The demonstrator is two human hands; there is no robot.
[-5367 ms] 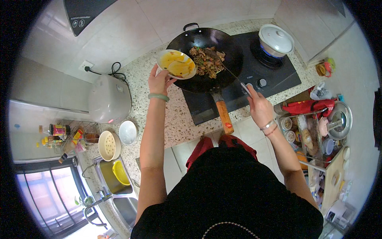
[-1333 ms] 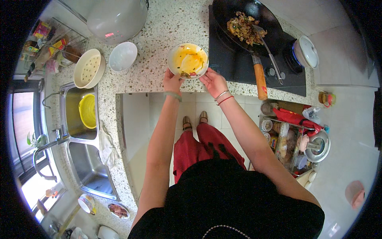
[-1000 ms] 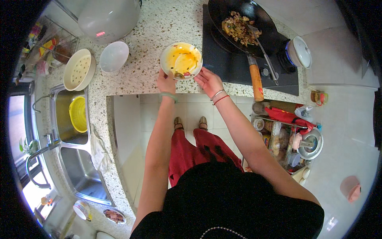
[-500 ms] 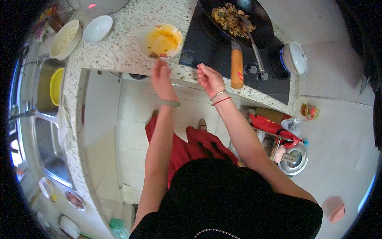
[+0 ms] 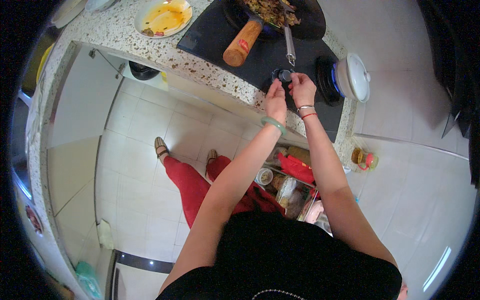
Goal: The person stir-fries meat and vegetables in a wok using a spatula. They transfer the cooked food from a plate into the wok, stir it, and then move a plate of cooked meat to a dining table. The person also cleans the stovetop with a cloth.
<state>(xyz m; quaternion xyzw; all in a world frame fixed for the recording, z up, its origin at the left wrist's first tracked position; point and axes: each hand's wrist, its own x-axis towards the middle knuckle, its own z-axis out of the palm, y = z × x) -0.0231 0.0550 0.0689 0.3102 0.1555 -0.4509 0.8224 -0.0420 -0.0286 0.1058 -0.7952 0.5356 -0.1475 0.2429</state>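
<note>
Both my hands are at the front of the black glass stove (image 5: 240, 30), around its round control knobs. My right hand (image 5: 303, 92) pinches a dark stove knob (image 5: 285, 75) at its right side with thumb and fingers. Close beside it is my left hand (image 5: 276, 104), fingers drawn together against the left of the knobs; what they hold, if anything, is hidden. Behind them stands a wok (image 5: 311, 20) with a wooden handle (image 5: 243, 42), partly out of view. A metal spatula (image 5: 289, 45) leans in the chopped, browned food (image 5: 270, 12).
A white lidded pot (image 5: 352, 77) stands on the right burner over a blue flame. An orange-stained bowl (image 5: 164, 19) sits on the speckled counter (image 5: 115, 37) to the left. Beneath the counter's right part is a rack (image 5: 295, 195) of packages. A jar (image 5: 367, 161) stands right of it.
Both hands have moved right, from the bowl and the counter edge to the stove knobs. The view has shifted right, and my legs have stepped.
</note>
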